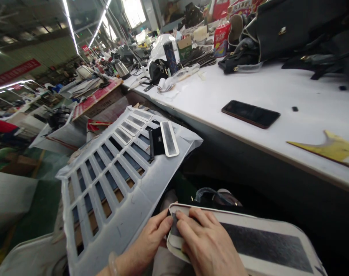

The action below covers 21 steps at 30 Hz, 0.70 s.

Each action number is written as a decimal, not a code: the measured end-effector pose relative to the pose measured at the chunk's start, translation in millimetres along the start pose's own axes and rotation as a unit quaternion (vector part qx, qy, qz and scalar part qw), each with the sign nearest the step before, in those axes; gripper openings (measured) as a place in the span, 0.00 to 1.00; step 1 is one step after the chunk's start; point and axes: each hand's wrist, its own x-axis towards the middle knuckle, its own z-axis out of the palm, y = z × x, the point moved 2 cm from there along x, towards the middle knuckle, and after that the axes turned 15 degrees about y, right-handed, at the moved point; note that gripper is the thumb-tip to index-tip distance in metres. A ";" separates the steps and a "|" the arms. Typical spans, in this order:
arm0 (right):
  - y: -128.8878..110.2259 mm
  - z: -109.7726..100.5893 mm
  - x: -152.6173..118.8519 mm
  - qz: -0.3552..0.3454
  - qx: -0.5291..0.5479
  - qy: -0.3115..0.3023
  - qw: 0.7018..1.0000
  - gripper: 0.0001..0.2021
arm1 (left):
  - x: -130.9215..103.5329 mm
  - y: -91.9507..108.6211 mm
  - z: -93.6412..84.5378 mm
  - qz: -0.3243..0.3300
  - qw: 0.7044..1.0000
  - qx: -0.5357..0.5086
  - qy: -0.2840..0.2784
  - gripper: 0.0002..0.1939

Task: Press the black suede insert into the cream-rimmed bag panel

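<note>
My left fingers [164, 226] are clamped on the rounded end of a pale panel [255, 261], while my right fingers [186, 227] lie bent and close together on its dark strip [269, 242], though I cannot tell whether they grip it. The panel is low over my lap beside the desk [197, 96], where a black phone [251, 114] lies, and to the left of the panel is a slotted white tray [142, 197] with smaller pale plates [169, 138] on its far part
</note>
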 end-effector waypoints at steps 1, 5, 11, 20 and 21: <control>0.6 0.3 0.5 0.001 -0.002 0.003 1.000 0.16 | 0.6 4.2 -0.2 0.001 1.000 0.025 -0.007 0.25; 2.5 0.4 1.7 0.008 0.001 0.013 1.000 0.18 | 4.2 16.7 0.6 0.044 0.994 0.093 -0.033 0.26; 1.1 0.3 -0.4 0.095 0.036 -0.048 0.994 0.18 | 7.7 4.1 2.7 0.095 0.992 0.082 0.025 0.29; -6.7 -7.6 8.4 0.396 0.163 0.061 0.901 0.14 | 22.0 -26.2 -11.2 0.253 0.955 0.126 0.085 0.27; -6.1 -8.5 9.6 0.432 0.201 0.098 0.874 0.11 | 24.8 -25.1 -14.5 0.286 0.941 0.159 0.087 0.27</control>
